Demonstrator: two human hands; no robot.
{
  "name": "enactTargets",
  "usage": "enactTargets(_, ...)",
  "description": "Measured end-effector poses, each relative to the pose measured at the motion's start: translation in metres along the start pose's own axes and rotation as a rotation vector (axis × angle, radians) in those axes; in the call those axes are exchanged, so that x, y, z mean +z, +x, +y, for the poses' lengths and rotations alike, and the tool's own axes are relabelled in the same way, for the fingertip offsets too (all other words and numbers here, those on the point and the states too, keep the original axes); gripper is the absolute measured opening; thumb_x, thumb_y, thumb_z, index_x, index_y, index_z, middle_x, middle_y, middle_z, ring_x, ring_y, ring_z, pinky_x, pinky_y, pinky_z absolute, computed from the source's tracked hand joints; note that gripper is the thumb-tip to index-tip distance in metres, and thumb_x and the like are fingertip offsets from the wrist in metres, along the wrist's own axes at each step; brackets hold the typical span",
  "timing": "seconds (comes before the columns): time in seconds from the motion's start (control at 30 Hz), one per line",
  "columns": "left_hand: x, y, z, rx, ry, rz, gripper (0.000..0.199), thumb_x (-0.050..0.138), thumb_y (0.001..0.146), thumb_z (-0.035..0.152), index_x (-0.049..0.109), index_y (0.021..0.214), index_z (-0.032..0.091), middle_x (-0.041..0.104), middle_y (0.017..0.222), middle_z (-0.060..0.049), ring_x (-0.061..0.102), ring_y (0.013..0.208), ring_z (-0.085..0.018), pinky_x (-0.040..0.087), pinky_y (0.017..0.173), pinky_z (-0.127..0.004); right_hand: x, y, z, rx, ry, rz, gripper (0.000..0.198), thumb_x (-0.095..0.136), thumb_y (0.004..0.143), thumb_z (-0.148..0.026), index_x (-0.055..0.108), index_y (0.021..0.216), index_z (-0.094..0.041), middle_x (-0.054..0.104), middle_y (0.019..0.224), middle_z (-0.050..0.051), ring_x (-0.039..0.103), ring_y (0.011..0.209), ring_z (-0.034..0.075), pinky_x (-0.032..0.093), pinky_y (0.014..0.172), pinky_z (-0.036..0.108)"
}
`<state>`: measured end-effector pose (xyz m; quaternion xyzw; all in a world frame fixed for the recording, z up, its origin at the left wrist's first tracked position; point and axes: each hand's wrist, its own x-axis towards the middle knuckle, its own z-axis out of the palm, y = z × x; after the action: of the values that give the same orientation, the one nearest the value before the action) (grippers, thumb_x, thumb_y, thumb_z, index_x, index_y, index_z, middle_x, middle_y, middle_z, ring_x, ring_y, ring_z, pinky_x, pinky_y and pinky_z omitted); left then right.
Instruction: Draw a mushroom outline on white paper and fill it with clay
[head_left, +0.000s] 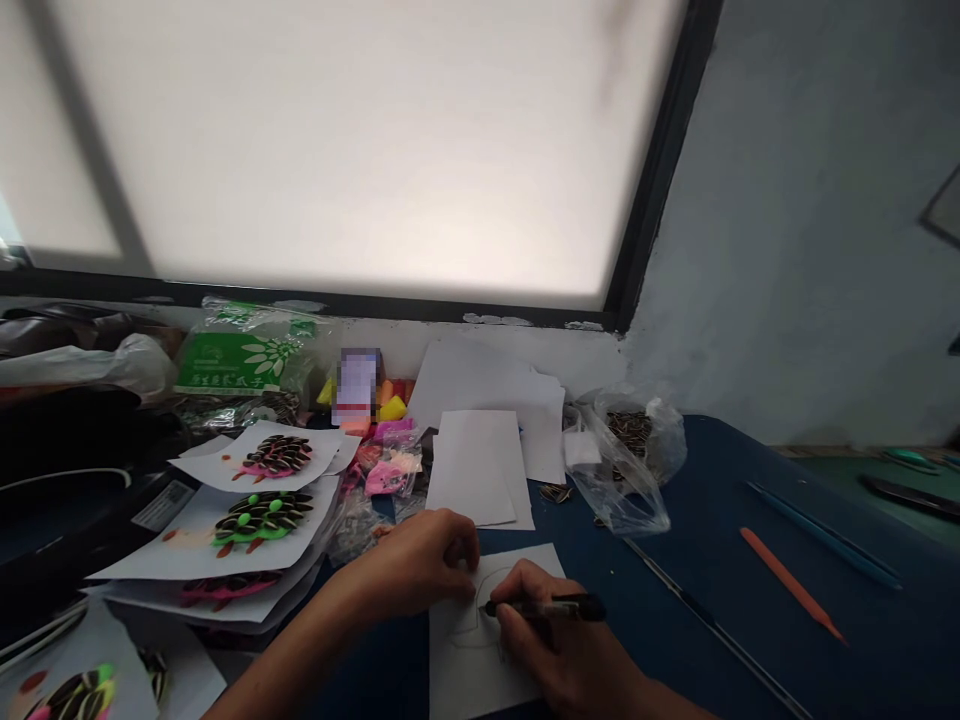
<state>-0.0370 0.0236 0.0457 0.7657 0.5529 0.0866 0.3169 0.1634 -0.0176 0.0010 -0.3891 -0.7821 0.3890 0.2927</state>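
Note:
My right hand point(551, 635) grips a black pen point(559, 607), its tip on a white sheet of paper point(457, 680). Thin curved pencil-like lines are drawn on this sheet, partly covered by my fingers. My left hand point(435, 560) rests at the sheet's upper left edge, its fingers loosely curled, thumb and forefinger apart, with nothing seen between them. Just beyond lies a stack of blank white paper point(472, 465). To the left are pictures of hedgehogs point(262, 520), made of coloured clay and striped sunflower seeds on white sheets.
Plastic bags of coloured clay point(390, 470) lie behind my left hand. A green seed bag point(232, 360) stands at the back left. At right are an open bag of seeds point(630, 440), a metal rod point(705, 620), an orange tool point(791, 585) and a blue tool point(825, 535).

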Motion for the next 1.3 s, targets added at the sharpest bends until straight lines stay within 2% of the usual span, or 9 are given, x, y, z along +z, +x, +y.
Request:
enactTargets(0.37,-0.0009,-0.0005,0.0011,-0.020,0.016,0.007,0.018,0.073,0.066,0.020,0.074,0.083,0.025,0.062,0.076,0.004,0.058,0.073,-0.018,0.030,0.054,-0.024,0.0000,0.0007,-0.0027,0.003,-0.038,0.040,0.017,0.046,0.095,-0.034,0.050,0.085,-0.021,0.042,0.062,-0.004,0.037,0.053,0.013,0.031,0.048,0.024)
enactTargets(0.9,-0.0045,-0.0018,0.0052,-0.011,0.013,0.000,0.018,0.073,0.066,0.018,0.075,0.083,0.023,0.063,0.074,0.004,0.057,0.068,-0.016,0.032,0.053,-0.023,-0.0003,0.0006,-0.0062,0.011,-0.045,0.058,0.016,0.047,0.093,-0.032,0.048,0.082,-0.022,0.041,0.060,-0.006,0.035,0.051,0.012,0.029,0.050,0.025)
enactTargets(1.3,-0.0042,-0.0023,0.0047,-0.006,0.013,-0.008,0.017,0.073,0.067,0.018,0.074,0.083,0.023,0.063,0.073,0.004,0.058,0.068,-0.016,0.031,0.051,-0.023,-0.0018,-0.0015,-0.0098,0.012,-0.039,0.007,0.014,0.047,0.092,-0.029,0.048,0.080,-0.021,0.039,0.059,-0.007,0.033,0.048,0.010,0.026,0.047,0.024)
